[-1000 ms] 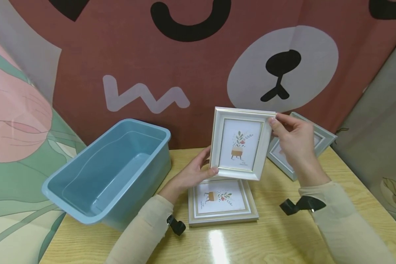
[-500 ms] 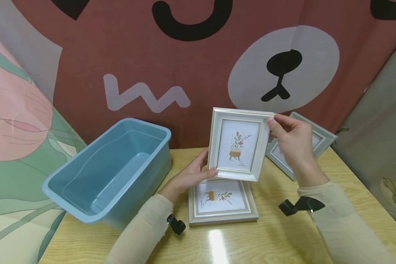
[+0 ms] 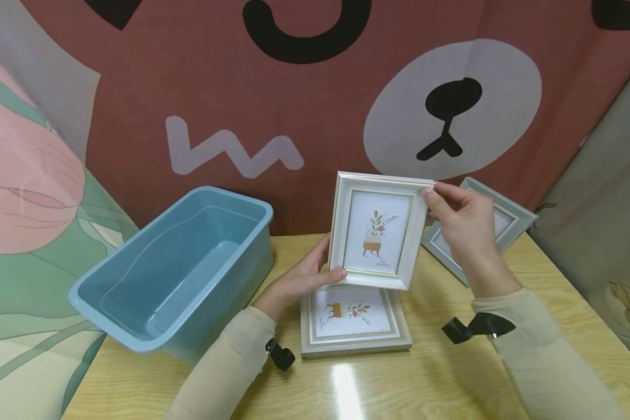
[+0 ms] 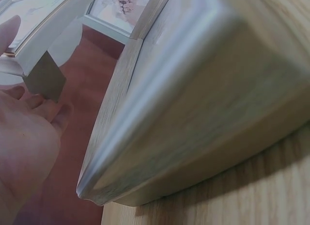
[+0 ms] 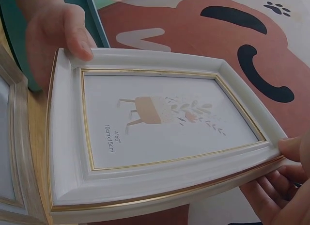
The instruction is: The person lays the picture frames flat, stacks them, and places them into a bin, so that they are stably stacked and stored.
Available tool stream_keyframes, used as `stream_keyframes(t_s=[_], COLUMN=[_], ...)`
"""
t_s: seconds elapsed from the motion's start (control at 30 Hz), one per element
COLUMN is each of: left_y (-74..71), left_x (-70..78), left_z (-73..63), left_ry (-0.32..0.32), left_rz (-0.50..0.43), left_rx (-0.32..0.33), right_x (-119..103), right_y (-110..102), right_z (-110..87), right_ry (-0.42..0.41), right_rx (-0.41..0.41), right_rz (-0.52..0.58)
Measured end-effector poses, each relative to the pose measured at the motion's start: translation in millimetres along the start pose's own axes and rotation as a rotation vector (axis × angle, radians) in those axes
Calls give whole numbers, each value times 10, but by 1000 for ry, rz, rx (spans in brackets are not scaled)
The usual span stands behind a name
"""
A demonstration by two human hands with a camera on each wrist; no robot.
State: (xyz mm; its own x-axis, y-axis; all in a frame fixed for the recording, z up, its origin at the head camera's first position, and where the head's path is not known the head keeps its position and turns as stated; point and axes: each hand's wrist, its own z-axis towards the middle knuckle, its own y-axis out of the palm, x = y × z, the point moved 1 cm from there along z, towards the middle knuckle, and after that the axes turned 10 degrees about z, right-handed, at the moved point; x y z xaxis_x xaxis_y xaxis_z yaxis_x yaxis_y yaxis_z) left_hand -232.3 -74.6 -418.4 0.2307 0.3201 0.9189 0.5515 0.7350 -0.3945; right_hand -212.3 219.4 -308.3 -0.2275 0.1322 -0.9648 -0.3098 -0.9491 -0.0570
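A white picture frame (image 3: 375, 230) with a gold inner line and a potted-plant print is held up, its face toward the head camera. My left hand (image 3: 301, 274) grips its lower left corner, thumb on the front. At the upper right corner my right hand (image 3: 467, 227) pinches the edge, thumb in front and fingers behind. In the right wrist view both hands hold the white picture frame (image 5: 164, 123) at opposite ends. The left wrist view shows a brown stand flap (image 4: 46, 77) behind it. Below lies a beige picture frame (image 3: 354, 344), flat on the table.
A blue plastic bin (image 3: 220, 256) stands at the left of the wooden table (image 3: 399, 385), with nothing visible inside. A grey-green picture frame (image 3: 509, 216) leans tilted behind my right hand. A printed cloth (image 3: 325, 105) hangs along the table's back edge.
The white picture frame and my right hand have shifted slightly left. Both hands keep their hold; the other frames and the bin stay put.
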Motion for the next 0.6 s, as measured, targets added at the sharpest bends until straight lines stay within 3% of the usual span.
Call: stream_keyframes(t_s=[0.6], left_y=[-34], left_x=[-23], left_z=[-34], left_ry=[24], left_rz=[5], left_rx=[-10], right_x=[25], right_y=[17], right_z=[-10], right_ry=[9], right_rx=[-2], right_rz=[35])
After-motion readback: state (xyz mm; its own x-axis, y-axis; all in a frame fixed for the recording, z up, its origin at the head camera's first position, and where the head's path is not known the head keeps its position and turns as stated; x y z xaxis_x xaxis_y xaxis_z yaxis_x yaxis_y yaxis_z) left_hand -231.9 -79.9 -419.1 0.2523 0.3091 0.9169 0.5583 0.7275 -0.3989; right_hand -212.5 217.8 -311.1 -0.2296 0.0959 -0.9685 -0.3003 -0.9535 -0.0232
